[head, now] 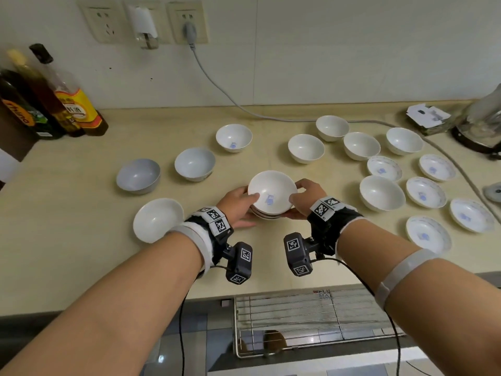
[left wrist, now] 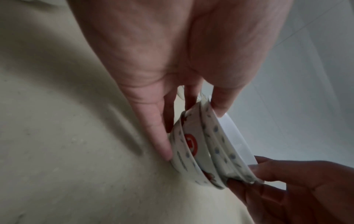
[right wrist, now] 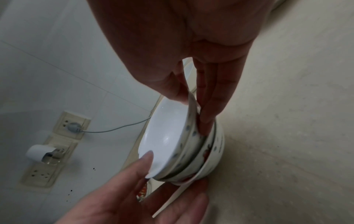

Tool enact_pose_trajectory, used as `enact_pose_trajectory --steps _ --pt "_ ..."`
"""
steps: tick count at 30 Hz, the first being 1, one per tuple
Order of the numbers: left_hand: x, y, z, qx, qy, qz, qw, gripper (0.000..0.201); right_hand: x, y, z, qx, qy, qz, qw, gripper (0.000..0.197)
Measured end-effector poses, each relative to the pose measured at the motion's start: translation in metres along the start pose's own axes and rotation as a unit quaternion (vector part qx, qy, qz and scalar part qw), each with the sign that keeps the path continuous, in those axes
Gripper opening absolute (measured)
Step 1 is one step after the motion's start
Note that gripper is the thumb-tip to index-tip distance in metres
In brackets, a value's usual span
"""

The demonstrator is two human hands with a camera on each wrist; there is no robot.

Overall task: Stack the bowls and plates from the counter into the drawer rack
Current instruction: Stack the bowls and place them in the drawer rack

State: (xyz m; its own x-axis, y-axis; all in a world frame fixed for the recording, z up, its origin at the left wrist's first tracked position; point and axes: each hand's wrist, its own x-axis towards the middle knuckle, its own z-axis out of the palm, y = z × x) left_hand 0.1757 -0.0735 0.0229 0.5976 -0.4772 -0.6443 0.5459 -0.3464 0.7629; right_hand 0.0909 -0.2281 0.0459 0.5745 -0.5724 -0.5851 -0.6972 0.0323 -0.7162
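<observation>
1. Porcelain on show from the head camera: the left hand and right hand clasp a nested stack of bowls from either side, low over the counter, thumbs hooked on the top rim. That top bowl holds nothing. The drawer rack below the counter edge looks bare of dishes. Loose bowls and small plates sit scattered on the counter.

2. Left wrist view: the fingers press the lowest bowl's wall and the thumb rides the top rim. Risk, I reckon: the bowls sit nested unevenly, so a tilt could slide one out.

3. Right wrist view: the fingertips pinch the patterned walls while the top bowl sits empty. Swinging down carelessly could clip the counter edge.
</observation>
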Motion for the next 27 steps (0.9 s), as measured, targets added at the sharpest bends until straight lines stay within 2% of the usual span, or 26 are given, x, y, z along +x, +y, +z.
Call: enact_pose_trajectory --steps 7,12,17,21,25,27 --pt "0.005 -0.006 0.006 -0.022 0.014 0.031 0.999 0.054 0.002 0.008 0.003 -0.013 0.015 -0.009 1.000 0.036" --pt "-0.001 -0.012 0.011 -0.036 0.039 0.041 0.998 0.059 0.000 0.011 0.005 0.075 -0.086 0.060 0.992 0.039" --pt "-0.026 -0.023 0.010 -0.014 0.073 0.043 0.996 0.055 0.001 0.024 0.003 0.097 -0.153 0.058 0.982 0.048" --pt "-0.065 -0.039 0.017 -0.041 0.114 0.045 0.992 0.049 -0.010 0.035 -0.004 0.096 -0.260 0.058 0.959 0.046" --pt "-0.110 -0.065 0.031 -0.078 0.170 0.065 0.980 0.039 -0.023 0.046 -0.012 0.082 -0.367 0.036 0.926 0.054" --pt "-0.129 -0.084 0.038 -0.099 0.212 0.049 0.971 0.044 -0.030 0.055 -0.013 0.053 -0.412 0.023 0.909 0.056"
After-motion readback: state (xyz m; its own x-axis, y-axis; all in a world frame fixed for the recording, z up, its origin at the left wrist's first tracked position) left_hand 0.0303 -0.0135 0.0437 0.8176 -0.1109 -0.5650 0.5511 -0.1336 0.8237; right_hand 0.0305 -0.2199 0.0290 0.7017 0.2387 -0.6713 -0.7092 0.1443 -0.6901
